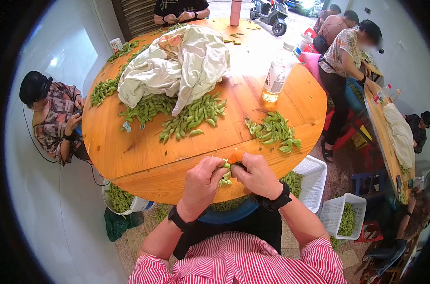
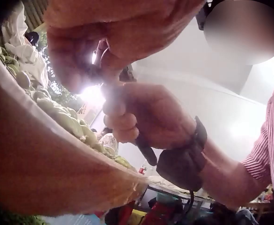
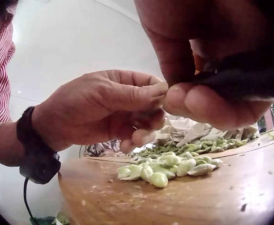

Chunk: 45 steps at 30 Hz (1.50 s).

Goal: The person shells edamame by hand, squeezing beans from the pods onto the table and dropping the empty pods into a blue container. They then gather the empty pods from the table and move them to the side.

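Both hands meet over the near edge of a round wooden table (image 1: 144,173). My left hand (image 1: 203,177) pinches a green edamame pod (image 1: 226,164) between thumb and fingers. Curled round an orange-and-black tool (image 1: 236,155), my right hand (image 1: 258,176) has its fingertips right at the left ones; I cannot tell the tool's kind. Below the hands lies a small heap of pale green pods (image 3: 167,168). Farther in are a loose pile of pods (image 1: 274,130) at the right and a larger pile (image 1: 193,116) partly hidden under a whitish cloth (image 1: 177,66).
A bottle of yellow liquid (image 1: 277,73) and a pink flask (image 1: 235,13) stand on the table. Under its front edge sits a blue basin (image 1: 229,214). White baskets (image 1: 314,182) stand at the right, a white bucket (image 1: 129,206) at the left. Several people sit or stand around.
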Tool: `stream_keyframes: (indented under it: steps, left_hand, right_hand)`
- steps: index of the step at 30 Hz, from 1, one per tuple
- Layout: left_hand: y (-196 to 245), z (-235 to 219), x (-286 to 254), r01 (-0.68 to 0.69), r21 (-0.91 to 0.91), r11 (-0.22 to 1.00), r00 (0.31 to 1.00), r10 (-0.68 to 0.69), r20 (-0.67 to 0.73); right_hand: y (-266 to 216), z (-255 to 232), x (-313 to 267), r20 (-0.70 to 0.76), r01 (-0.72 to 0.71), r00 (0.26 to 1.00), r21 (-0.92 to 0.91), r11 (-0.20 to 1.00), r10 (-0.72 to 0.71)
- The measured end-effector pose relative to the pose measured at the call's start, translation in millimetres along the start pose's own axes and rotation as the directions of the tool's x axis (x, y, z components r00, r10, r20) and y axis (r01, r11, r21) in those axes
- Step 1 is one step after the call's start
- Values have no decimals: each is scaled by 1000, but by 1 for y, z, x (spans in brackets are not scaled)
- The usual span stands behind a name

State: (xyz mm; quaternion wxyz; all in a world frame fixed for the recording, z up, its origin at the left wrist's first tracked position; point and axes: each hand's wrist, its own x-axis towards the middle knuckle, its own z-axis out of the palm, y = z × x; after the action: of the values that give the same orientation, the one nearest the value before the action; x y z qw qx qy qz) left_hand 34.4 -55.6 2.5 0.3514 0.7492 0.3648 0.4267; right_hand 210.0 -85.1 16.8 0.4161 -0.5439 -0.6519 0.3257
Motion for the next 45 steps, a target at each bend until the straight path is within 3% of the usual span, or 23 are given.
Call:
stream_keyframes:
  steps: [1, 5, 7, 8, 9, 10, 13, 14, 16, 17, 19, 21, 22, 24, 27, 32, 34, 36, 44, 45]
  left_hand:
    - [-2, 0, 0, -147, 162, 976, 989, 148, 2]
    - [-4, 1, 0, -168, 196, 966, 985, 174, -17]
    - [-12, 1, -2, 28, -96, 995, 999, -24, 41]
    - [-13, -1, -2, 29, -96, 995, 999, -25, 41]
    - [-14, -4, -1, 273, -337, 901, 960, -234, 152]
    - [-15, -6, 0, 497, -521, 694, 868, -391, 307]
    - [-14, -8, 3, 553, -592, 587, 833, -399, 382]
    - [-13, -7, 2, 552, -592, 587, 834, -399, 381]
    - [-13, -3, 3, 588, -702, 402, 795, -449, 409]
    - [-12, -2, 3, 587, -702, 402, 795, -449, 408]
    - [-12, 0, 2, 525, -617, 586, 847, -428, 314]
    - [-13, -1, 1, 518, -607, 602, 853, -411, 321]
    - [-14, -2, 1, 511, -597, 619, 859, -393, 327]
    - [-17, -4, 1, 528, -611, 589, 849, -385, 362]
    - [-24, -7, 1, 581, -636, 509, 814, -385, 435]
    - [-19, -5, 3, 621, -670, 407, 777, -428, 461]
    - [-17, -3, 2, 543, -591, 597, 838, -428, 338]
    - [-17, 0, 1, 530, -580, 619, 847, -427, 318]
    - [-13, 1, 4, 554, -568, 609, 830, -458, 318]
    - [-12, 1, 6, 544, -522, 656, 837, -465, 288]
  right_hand:
    - [1, 1, -1, 1, -1, 1000, 2, 1000, 1]
    - [1, 2, -2, -4, 15, 1000, -21, 1000, -15]
    - [2, 0, -1, 4, 24, 1000, -34, 999, -24]
    - [2, 0, -1, 25, 37, 999, 3, 999, -37]
    - [3, -1, 0, 46, 49, 998, 39, 998, -51]
    - [4, -3, 0, 47, 49, 998, 39, 998, -50]
    - [10, -5, 2, 114, 14, 993, 72, 997, -22]
    - [16, -4, 4, 123, -32, 992, 167, 985, 12]
    - [19, -3, 5, 134, -77, 990, 260, 963, 43]
    - [18, -3, 6, 135, -111, 988, 242, 964, 79]
    - [17, -3, 6, 136, -144, 984, 223, 964, 115]
    - [14, -2, 4, 43, -105, 994, 44, 993, 103]
    - [12, -2, 4, 43, -105, 994, 44, 993, 103]
    - [6, 0, 4, -25, -42, 999, 160, 986, 47]
    - [10, 1, 5, 7, 35, 999, 181, 983, -37]
    - [2, -3, 3, 24, 38, 999, 86, 996, -41]
    - [0, -4, 4, 23, 51, 998, 63, 997, -53]
    - [1, -4, 4, 0, 78, 997, -45, 996, -78]
    - [15, 4, 6, -51, 102, 993, -67, 993, -106]
    - [17, 5, 6, -67, 100, 992, -74, 992, -105]
